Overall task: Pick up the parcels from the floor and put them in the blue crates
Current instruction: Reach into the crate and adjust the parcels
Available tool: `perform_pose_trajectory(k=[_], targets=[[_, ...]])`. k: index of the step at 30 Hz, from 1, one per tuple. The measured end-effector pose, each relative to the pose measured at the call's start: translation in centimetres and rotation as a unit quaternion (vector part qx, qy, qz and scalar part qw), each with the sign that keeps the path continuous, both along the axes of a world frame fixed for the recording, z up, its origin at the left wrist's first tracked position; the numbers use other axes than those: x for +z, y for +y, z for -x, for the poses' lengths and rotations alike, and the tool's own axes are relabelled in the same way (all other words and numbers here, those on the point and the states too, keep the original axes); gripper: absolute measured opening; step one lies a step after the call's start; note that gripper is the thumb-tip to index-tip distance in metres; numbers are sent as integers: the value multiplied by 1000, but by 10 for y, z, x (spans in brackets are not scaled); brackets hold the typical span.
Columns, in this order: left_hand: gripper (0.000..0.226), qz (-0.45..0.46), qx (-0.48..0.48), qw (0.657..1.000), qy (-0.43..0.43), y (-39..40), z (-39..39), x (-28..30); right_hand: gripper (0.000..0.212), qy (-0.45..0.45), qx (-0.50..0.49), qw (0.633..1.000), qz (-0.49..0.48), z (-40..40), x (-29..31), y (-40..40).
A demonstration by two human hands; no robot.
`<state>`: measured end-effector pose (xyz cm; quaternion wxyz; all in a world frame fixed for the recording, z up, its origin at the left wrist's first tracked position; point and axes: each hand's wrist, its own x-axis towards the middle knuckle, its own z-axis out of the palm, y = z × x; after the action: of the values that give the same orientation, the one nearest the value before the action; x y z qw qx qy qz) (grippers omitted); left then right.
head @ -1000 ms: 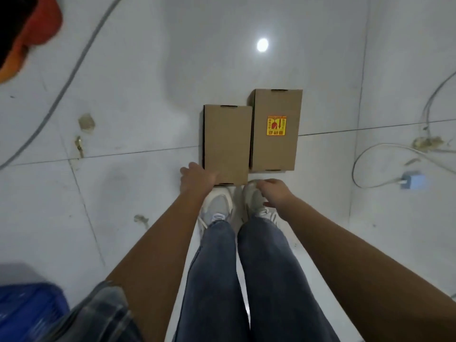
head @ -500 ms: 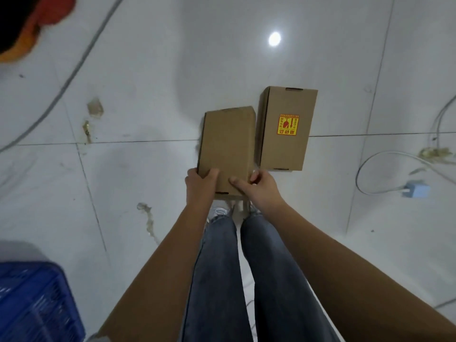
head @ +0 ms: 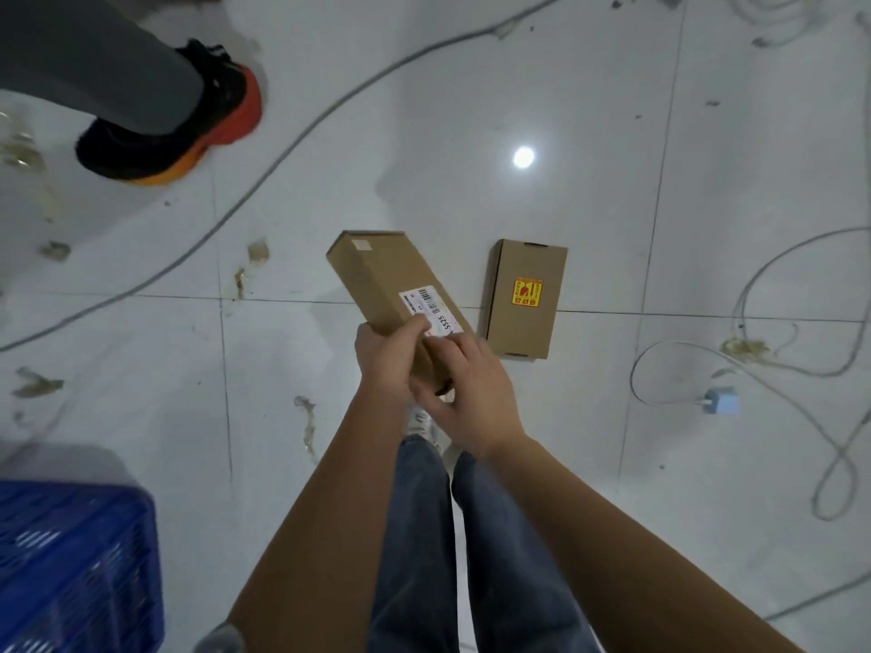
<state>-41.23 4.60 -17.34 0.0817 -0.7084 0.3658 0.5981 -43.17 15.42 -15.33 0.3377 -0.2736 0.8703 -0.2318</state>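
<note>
Left hand (head: 384, 358) and right hand (head: 464, 393) grip box (head: 386, 285) above floor (head: 424, 110); second box (head: 525, 299) just right; crate (head: 70, 558) lower left, contents unseen.

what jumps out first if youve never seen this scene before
At centre, the left hand and right hand grip a tilted cardboard parcel with a barcode label. A second parcel with a yellow sticker lies on the floor to its right; a blue crate sits lower left.
</note>
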Motion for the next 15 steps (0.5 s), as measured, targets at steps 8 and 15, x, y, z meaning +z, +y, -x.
perform_pose_trajectory(k=[8,15], targets=[[25,-143,-73,981,113,-20,-67,37,76,-312,-332,889,-48,8,20,19],[34,-113,81,976,166,-13,-136,77,57,-480,-321,816,-6,-14,51,1]])
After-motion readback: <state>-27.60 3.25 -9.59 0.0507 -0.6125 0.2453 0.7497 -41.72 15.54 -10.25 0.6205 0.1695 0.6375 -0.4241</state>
